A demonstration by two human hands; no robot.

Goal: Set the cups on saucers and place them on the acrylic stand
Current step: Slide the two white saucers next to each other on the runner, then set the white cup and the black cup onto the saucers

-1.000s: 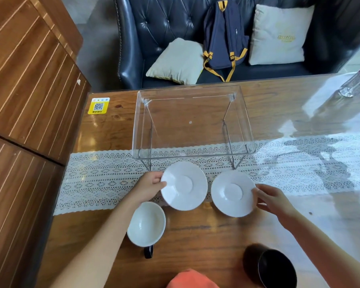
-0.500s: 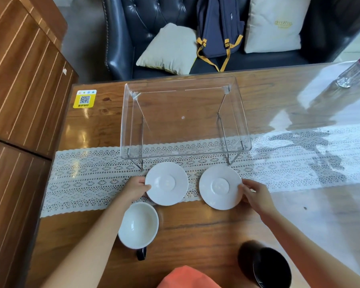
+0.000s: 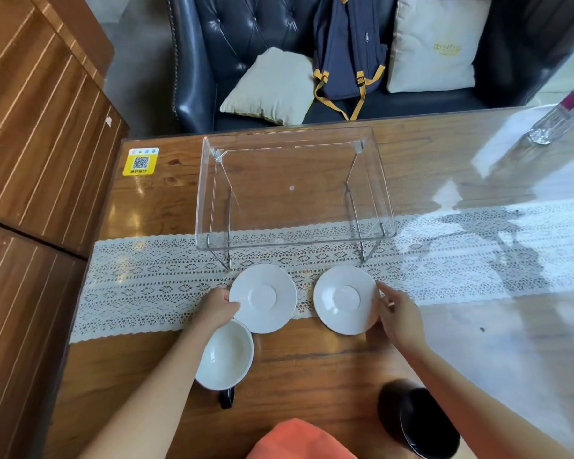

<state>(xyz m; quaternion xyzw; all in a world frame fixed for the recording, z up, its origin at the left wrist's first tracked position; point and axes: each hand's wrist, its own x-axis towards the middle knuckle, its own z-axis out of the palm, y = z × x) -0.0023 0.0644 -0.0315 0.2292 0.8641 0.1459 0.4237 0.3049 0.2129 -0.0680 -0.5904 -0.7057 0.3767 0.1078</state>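
Two white saucers lie side by side on the table in front of the clear acrylic stand (image 3: 295, 240). My left hand (image 3: 217, 309) grips the left rim of the left saucer (image 3: 262, 298). My right hand (image 3: 400, 314) holds the right rim of the right saucer (image 3: 345, 299). A white cup (image 3: 226, 354) with a dark handle stands just below the left saucer, under my left forearm. A black cup (image 3: 418, 419) sits near the front edge, under my right forearm. The stand's top holds nothing.
A white lace runner (image 3: 146, 286) crosses the wooden table (image 3: 312, 366). A glass bottle (image 3: 560, 117) stands at the far right. A QR sticker (image 3: 141, 161) is at the back left. A dark leather sofa (image 3: 246, 44) with cushions and a backpack is behind.
Both saucers have been set down on the runner's near edge and spread slightly apart; my hands stay on their rims. The camera view shifted a little.
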